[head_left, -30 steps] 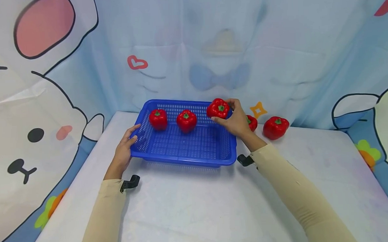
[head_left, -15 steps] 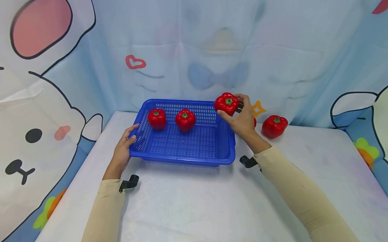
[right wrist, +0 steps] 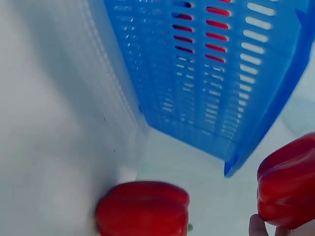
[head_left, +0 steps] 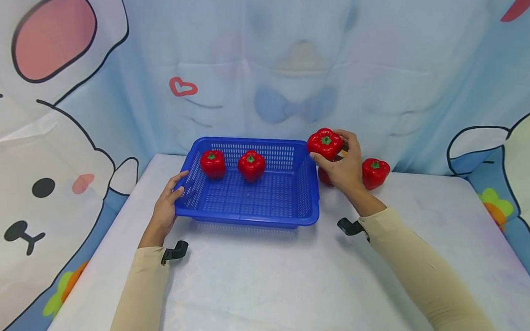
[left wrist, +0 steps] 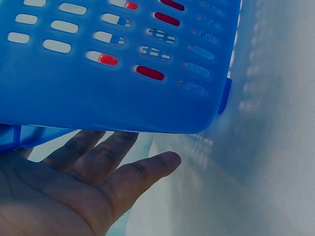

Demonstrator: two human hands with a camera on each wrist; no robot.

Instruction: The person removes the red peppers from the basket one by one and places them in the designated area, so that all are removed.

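Note:
My right hand (head_left: 348, 169) pinches a red bell pepper (head_left: 324, 143) between thumb and fingers, just past the right end of a blue plastic basket (head_left: 245, 219). In the right wrist view this held pepper (right wrist: 288, 187) is higher than the basket's corner. My left hand (head_left: 164, 209) is at the basket's left end. Its fingers reach past the rim in the left wrist view, while the thumb (left wrist: 152, 169) stands out straight, apart from the wall. Inside the basket, toward the back, sit two more red bell peppers, one at left (head_left: 212, 164) and one near the middle (head_left: 251, 166).
Partly hidden behind my right hand, a red pepper (head_left: 324, 176) sits on the white tabletop (head_left: 261, 284) beside the basket. Another pepper (head_left: 375, 173) is further right. A blue cartoon-printed curtain (head_left: 296, 60) hangs right behind the table.
My right hand has carried the held pepper rightward, from over the basket's back right corner to beyond its right end. The left hand and the basket keep their places.

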